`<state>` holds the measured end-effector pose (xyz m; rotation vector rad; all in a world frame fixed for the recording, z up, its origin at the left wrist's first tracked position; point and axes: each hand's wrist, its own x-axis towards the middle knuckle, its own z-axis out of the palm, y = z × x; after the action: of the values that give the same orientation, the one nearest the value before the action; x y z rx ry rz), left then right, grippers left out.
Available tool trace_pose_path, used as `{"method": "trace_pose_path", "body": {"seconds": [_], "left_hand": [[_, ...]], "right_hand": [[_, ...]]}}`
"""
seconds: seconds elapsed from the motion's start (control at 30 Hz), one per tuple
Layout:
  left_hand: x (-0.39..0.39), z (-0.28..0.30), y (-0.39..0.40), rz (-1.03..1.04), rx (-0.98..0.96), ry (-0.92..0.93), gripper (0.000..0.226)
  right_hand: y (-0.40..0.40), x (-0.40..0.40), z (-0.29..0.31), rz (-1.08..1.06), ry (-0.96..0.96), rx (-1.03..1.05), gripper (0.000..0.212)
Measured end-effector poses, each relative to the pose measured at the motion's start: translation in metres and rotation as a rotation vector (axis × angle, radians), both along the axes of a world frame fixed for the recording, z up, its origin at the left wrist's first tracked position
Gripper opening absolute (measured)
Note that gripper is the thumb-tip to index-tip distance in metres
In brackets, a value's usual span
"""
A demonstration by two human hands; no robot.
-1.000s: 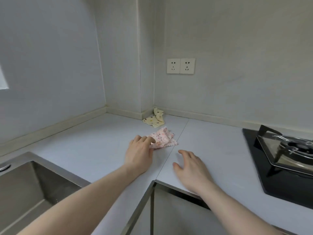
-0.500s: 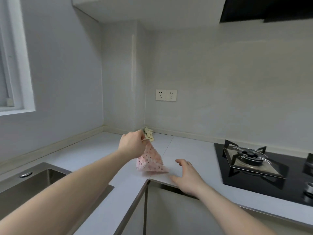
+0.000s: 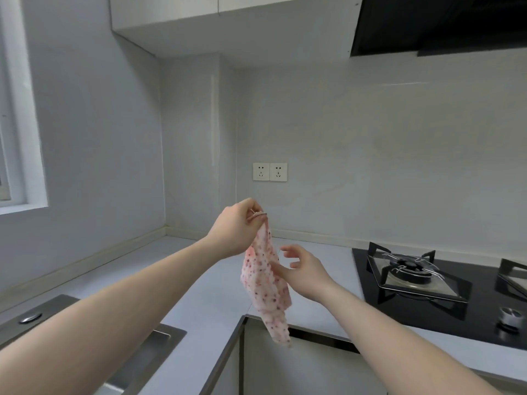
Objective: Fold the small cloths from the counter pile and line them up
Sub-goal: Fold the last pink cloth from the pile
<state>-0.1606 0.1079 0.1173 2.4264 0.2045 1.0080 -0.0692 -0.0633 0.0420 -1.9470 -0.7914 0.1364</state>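
Cloth (image 3: pixel 266 283), pink and dotted, is hanging crumpled in the air above the worktop (image 3: pixel 216 283) inner corner, long axis vertical. Left hand (image 3: pixel 238 226) is pinching its top edge. Right hand (image 3: pixel 302 270), fingers spread and loosely curled, is touching its mid-length from the right, nearer the free lower part.

A grey L-shaped worktop (image 3: pixel 216 283) is set into a corner of pale grey walls. Above the worktop, a double socket (image 3: pixel 269 172) is mounted on the back wall. To the socket's right, a black gas hob (image 3: pixel 433 283) is sunk in below a dark extractor hood (image 3: pixel 439 22). To its left, a steel sink (image 3: pixel 85 346) and a white-framed window (image 3: pixel 20 109) are seen. White cupboards (image 3: pixel 228 12) are hung overhead.
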Motion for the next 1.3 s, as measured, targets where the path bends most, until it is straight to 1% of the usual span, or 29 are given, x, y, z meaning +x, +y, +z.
{"method": "trace_pose_path", "body": {"seconds": [0.07,0.13,0.17,0.23,0.33,0.37,0.43,0.5,0.53,0.57,0.63,0.7,0.77,0.87,0.93,1.03,1.1,1.2,1.23,1.3], "left_hand": [[0.001,0.004,-0.002,0.002,0.015,-0.013,0.015],[0.002,0.006,0.002,0.016,0.015,-0.017,0.014],[0.001,0.007,0.005,0.031,0.024,-0.011,0.015],[0.000,0.009,0.014,0.083,0.073,0.029,0.017],[-0.001,0.010,0.025,0.196,0.177,0.135,0.024],[0.000,0.010,0.029,0.221,0.180,0.169,0.025],[0.001,0.009,0.033,0.241,0.128,0.213,0.027],[0.002,0.009,0.036,0.214,0.029,0.210,0.029],[0.004,0.010,0.037,0.189,-0.027,0.189,0.030],[0.004,0.012,0.035,0.155,-0.079,0.164,0.034],[0.003,0.017,0.027,0.072,-0.166,0.119,0.042],[0.001,0.023,0.016,-0.017,-0.241,0.109,0.042],[0.000,0.029,0.004,-0.097,-0.271,0.160,0.045],[-0.001,0.032,-0.015,-0.155,-0.196,0.205,0.051],[-0.002,0.034,-0.026,-0.145,-0.133,0.207,0.049],[-0.002,0.036,-0.034,-0.116,-0.081,0.195,0.052],[-0.003,0.038,-0.036,-0.116,-0.068,0.185,0.051],[-0.005,0.041,-0.035,-0.137,-0.065,0.169,0.049],[-0.006,0.041,-0.034,-0.143,-0.070,0.168,0.049],[-0.006,0.040,-0.030,-0.147,-0.083,0.177,0.050]], "right_hand": [[0.004,0.001,0.004,0.022,-0.010,0.027,0.044],[0.006,0.003,0.007,0.007,-0.066,-0.006,0.020],[0.006,0.005,0.009,-0.010,-0.088,-0.028,0.015],[0.005,0.010,0.016,-0.058,-0.099,-0.074,0.020],[0.005,0.016,0.033,-0.146,-0.127,-0.127,0.036],[0.006,0.020,0.039,-0.160,-0.135,-0.130,0.037],[0.005,0.026,0.048,-0.158,-0.116,-0.117,0.032],[0.002,0.030,0.053,-0.123,-0.074,-0.100,0.026],[-0.001,0.030,0.055,-0.096,-0.056,-0.099,0.032],[-0.005,0.030,0.057,-0.075,-0.055,-0.106,0.042],[-0.011,0.024,0.062,-0.067,-0.107,-0.149,0.057],[-0.016,0.016,0.063,-0.073,-0.151,-0.181,0.060],[-0.019,0.007,0.060,-0.051,-0.126,-0.140,0.063],[-0.018,-0.005,0.049,-0.029,-0.075,-0.032,0.060],[-0.017,-0.010,0.044,-0.032,-0.058,0.002,0.057],[-0.015,-0.013,0.039,-0.027,0.002,0.035,0.054],[-0.015,-0.012,0.038,-0.018,-0.008,0.027,0.043],[-0.018,-0.011,0.040,0.006,-0.055,-0.012,0.017],[-0.020,-0.010,0.040,0.016,-0.056,-0.028,0.013],[-0.022,-0.007,0.037,0.024,-0.069,-0.080,0.021]]}}
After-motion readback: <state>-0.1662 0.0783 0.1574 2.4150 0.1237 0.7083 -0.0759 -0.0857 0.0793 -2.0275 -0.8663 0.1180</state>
